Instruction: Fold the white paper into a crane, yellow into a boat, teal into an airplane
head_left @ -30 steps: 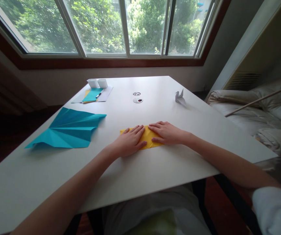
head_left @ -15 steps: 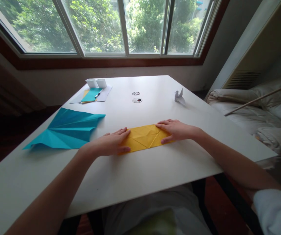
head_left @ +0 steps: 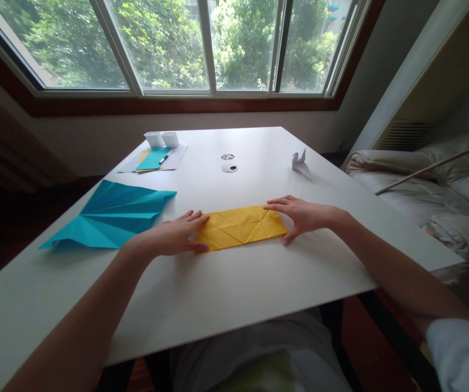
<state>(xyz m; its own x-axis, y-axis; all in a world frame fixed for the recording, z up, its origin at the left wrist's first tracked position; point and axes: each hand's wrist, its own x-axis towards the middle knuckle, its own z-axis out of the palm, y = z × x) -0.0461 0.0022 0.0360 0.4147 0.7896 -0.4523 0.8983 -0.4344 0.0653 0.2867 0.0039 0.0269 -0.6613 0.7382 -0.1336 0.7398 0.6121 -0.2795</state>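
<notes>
A creased yellow paper strip (head_left: 240,227) lies flat on the white table (head_left: 234,283) in front of me. My left hand (head_left: 172,237) rests with its fingers spread at the strip's left end, fingertips on the paper. My right hand (head_left: 303,215) is at the right end, fingers and thumb around that edge, holding nothing up. Both hands lie flat and apart, with the full length of the strip showing between them.
A large folded teal paper (head_left: 111,214) lies to the left. At the back left are white sheets with a teal sheet and pen (head_left: 155,158) and two small white boxes (head_left: 162,139). A white paper crane (head_left: 299,161) stands at the back right, a sofa (head_left: 430,190) beyond the table.
My hands slid apart from the middle of the yellow paper to its two ends, uncovering the creased strip. The paper has stayed in place.
</notes>
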